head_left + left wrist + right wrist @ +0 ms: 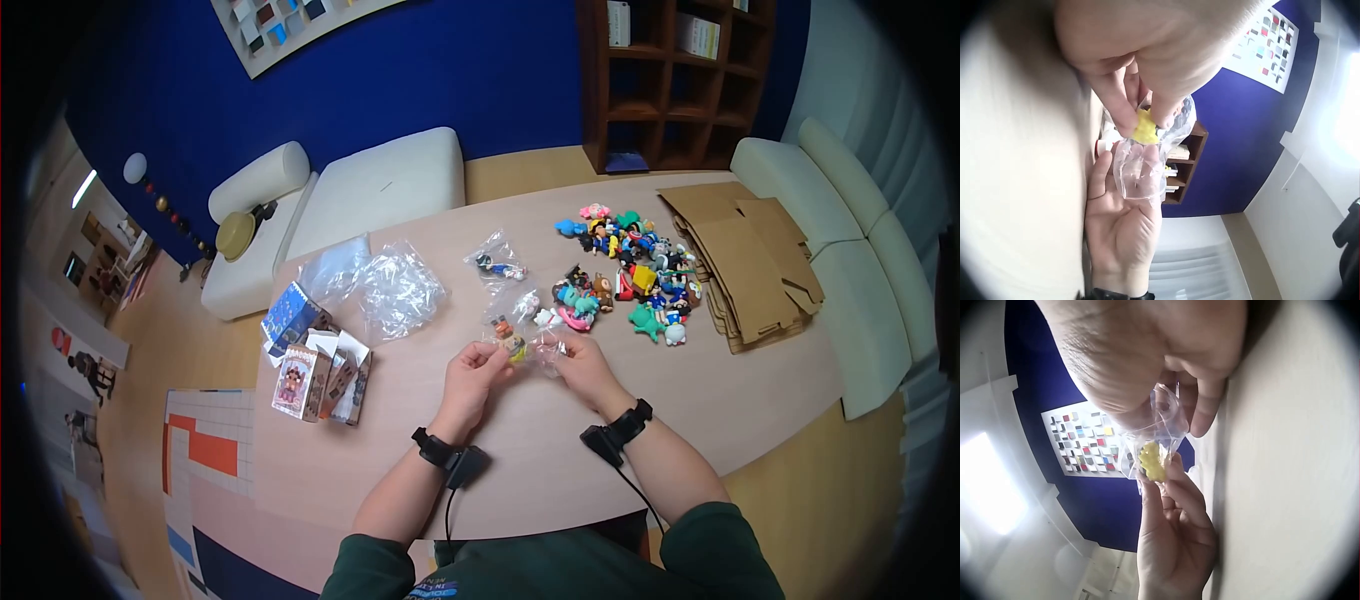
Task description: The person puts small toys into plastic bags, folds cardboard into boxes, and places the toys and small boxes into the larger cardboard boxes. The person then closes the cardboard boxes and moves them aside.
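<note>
The left hand (474, 378) pinches a small figurine (509, 340) between thumb and fingers; its lower part (1145, 127) shows yellow in the left wrist view. Clear plastic film (1159, 419) surrounds the figurine and stretches across to the other hand. With thumb and fingertips, the right hand (588, 369) holds the loose end of that clear bag (546, 352). Both hands are close together above the table's near half. In the right wrist view the yellow part (1153, 462) sits at the left hand's fingertips.
Colourful figurines (640, 275) are piled right of centre, beside flattened cardboard (750, 260). A bagged figurine (498, 266) lies beyond the hands. Clear plastic bags (400, 290) and small printed boxes (300, 380) are on the left of the table (400, 450).
</note>
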Action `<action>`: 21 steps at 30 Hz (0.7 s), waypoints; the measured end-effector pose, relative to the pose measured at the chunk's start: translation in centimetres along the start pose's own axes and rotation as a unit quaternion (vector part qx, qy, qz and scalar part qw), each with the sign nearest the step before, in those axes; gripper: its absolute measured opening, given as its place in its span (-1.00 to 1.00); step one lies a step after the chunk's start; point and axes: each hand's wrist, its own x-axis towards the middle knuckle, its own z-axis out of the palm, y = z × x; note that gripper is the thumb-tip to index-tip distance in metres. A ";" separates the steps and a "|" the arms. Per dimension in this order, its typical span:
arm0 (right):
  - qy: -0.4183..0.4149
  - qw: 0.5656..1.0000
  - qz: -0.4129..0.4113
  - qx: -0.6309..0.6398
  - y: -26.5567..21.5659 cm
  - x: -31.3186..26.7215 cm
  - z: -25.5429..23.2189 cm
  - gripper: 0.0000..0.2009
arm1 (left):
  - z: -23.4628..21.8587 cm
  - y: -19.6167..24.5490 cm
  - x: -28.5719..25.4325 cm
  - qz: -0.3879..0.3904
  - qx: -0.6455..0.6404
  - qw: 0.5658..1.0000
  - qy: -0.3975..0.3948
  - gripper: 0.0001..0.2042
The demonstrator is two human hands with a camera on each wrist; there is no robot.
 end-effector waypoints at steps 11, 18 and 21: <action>-0.076 0.997 0.017 -0.004 -1.7 -0.5 0.5 -0.51 | 0.9 0.4 -0.5 0.052 0.045 0.994 -0.086 -0.88; -0.069 0.992 0.047 0.094 -0.8 -0.3 0.0 -0.47 | -0.4 -0.2 0.1 0.051 0.027 0.990 -0.127 -0.88; -0.027 0.998 0.039 0.036 0.0 -0.1 -0.1 -0.52 | 0.1 0.4 -0.1 0.012 -0.017 0.998 -0.060 -0.87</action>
